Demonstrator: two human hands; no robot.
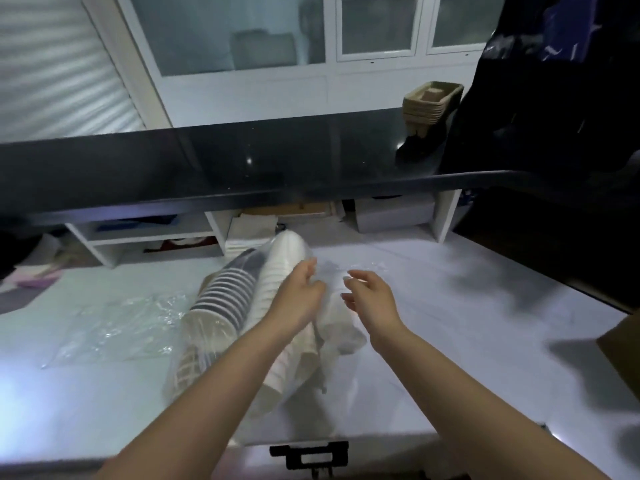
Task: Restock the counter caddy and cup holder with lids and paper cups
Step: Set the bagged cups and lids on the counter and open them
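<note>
Item: stacks of paper cups, lying on their sides on a white work table [450, 323], centre of view, running from near to far.
- Dark-banded cup stack [225, 292]: left of the pair, inside a clear plastic sleeve, mouths toward the near side.
- White cup stack [277, 268]: just right of the dark-banded one and touching it, its far end close to the shelf openings under the counter.
- Clear plastic wrap [332, 271]: loose film at the right of the white stack, between the two hands.

Left hand [298, 299]: laid over the white stack, fingers curled and pinching the wrap at its right edge.
Right hand [370, 296]: just right of the left hand, fingers loosely curled and spread; whether they gripped the film could not be told through the blur.

Other items:
- Flat empty plastic bag [114, 327], on the table left of the stacks.
- Black counter [242, 161], across the far side above the table.
- Brown pulp trays [431, 100], stacked, far right on that counter.
- Cardboard box [620, 355], corner only, right edge.
</note>
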